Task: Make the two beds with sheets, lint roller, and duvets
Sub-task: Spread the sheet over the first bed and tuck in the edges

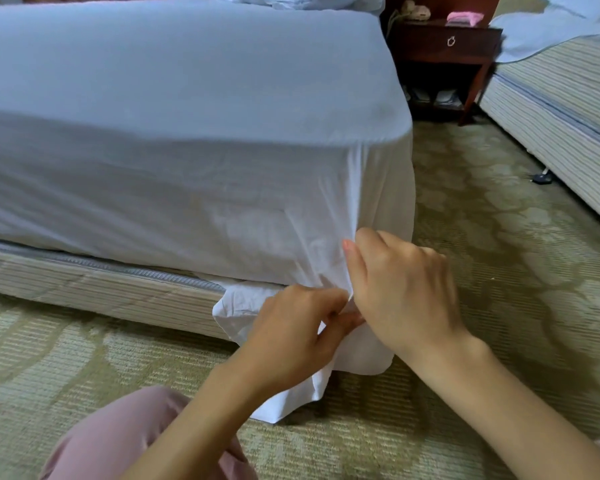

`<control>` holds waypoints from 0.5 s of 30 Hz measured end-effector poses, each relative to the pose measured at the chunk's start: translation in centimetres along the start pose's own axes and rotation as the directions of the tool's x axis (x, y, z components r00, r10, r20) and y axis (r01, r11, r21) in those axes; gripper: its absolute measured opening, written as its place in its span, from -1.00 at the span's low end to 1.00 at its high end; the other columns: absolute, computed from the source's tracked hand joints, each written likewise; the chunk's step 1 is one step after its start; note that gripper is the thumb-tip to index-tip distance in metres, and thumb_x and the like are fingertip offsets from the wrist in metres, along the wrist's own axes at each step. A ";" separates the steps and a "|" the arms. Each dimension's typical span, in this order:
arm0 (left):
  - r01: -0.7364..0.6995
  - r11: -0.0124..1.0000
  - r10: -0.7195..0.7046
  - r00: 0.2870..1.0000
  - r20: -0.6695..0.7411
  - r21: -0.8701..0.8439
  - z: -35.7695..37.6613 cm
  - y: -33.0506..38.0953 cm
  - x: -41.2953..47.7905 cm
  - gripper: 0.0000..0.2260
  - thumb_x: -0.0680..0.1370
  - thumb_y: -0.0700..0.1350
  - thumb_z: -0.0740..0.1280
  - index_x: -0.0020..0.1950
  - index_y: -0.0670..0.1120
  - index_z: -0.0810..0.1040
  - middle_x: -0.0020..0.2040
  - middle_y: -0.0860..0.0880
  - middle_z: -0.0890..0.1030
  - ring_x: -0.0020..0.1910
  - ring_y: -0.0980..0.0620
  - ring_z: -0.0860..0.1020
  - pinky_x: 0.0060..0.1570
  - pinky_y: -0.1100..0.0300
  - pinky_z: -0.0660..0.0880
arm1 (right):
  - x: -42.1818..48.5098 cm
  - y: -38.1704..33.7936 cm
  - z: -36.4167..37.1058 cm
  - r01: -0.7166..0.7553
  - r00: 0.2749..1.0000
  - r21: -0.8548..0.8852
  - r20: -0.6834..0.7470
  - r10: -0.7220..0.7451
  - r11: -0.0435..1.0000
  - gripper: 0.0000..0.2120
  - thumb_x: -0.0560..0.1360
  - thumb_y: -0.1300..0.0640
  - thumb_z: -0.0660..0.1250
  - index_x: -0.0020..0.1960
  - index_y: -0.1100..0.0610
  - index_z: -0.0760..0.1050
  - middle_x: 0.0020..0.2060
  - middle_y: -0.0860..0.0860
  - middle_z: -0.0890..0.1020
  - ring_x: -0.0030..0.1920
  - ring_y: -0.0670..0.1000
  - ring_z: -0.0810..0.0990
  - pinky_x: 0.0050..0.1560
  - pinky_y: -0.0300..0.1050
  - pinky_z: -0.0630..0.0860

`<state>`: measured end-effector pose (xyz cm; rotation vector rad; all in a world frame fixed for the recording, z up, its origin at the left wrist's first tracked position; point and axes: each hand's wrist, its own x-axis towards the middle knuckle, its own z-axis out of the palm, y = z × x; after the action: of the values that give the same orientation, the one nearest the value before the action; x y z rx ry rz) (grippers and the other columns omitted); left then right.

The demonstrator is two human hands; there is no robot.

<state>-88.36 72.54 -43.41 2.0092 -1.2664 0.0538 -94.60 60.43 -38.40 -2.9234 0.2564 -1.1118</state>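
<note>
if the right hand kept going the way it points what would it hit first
The right hand points up-left into the hanging sheet it grips; behind that, probably the covered mattress corner, though depth is unclear.

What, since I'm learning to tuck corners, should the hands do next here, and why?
Probably tuck the gathered sheet corner in above the bed base: both the left hand and right hand pinch it, and its loose flap hangs past the base down to the carpet.

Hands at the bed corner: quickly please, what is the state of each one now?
Left hand: closed, pinches the hanging white sheet at the corner.
Right hand: closed, grips the same sheet just above.
</note>
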 end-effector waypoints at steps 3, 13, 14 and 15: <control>-0.040 0.984 0.005 0.980 -0.199 -0.173 -1.6 0.3 0.4 -0.82 0.49 -0.01 0.25 -0.06 -0.05 0.59 -0.20 0.12 0.63 -0.16 0.15 0.60 -0.13 0.20 0.51 | -0.3 -0.3 -0.3 -0.001 1.000 0.006 0.000 0.001 1.000 -0.74 0.54 0.12 0.22 -0.33 0.12 0.39 -0.52 0.02 0.47 -0.61 0.09 0.45 -0.53 -0.26 0.12; 0.161 0.643 -0.337 0.937 -0.088 -0.749 -2.4 1.4 3.6 -0.59 0.59 0.09 0.04 0.00 -0.06 0.64 -0.06 -0.02 0.70 0.00 0.07 0.64 0.01 0.26 0.51 | -3.0 -3.1 3.4 0.193 0.972 0.170 0.104 -0.212 0.966 -0.94 0.30 0.24 0.33 -0.31 0.13 0.55 -0.43 0.02 0.56 -0.46 0.03 0.52 -0.44 -0.19 0.36; 0.129 0.712 -0.290 0.949 -0.123 -0.690 -2.3 1.6 3.9 -0.60 0.60 0.10 0.09 -0.02 -0.09 0.65 -0.10 -0.03 0.70 -0.03 0.06 0.65 0.02 0.19 0.54 | -3.1 -3.6 3.9 0.210 0.965 0.181 0.120 -0.234 0.961 -0.90 0.29 0.20 0.28 -0.35 0.12 0.56 -0.46 0.02 0.57 -0.48 0.03 0.53 -0.45 -0.20 0.38; 0.093 0.785 -0.243 0.956 -0.166 -0.612 -2.3 1.9 4.2 -0.62 0.60 0.11 0.15 -0.07 -0.10 0.66 -0.15 -0.02 0.69 -0.08 0.06 0.66 0.00 0.11 0.55 | -2.9 -3.8 4.0 0.191 0.968 0.203 0.121 -0.218 0.960 -0.84 0.29 0.16 0.23 -0.39 0.12 0.56 -0.50 0.02 0.57 -0.52 0.03 0.52 -0.50 -0.24 0.38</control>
<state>-86.93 70.28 -38.97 1.4929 -0.8050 -0.1739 -93.49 64.42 -43.11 -2.8869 -0.1503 -0.8821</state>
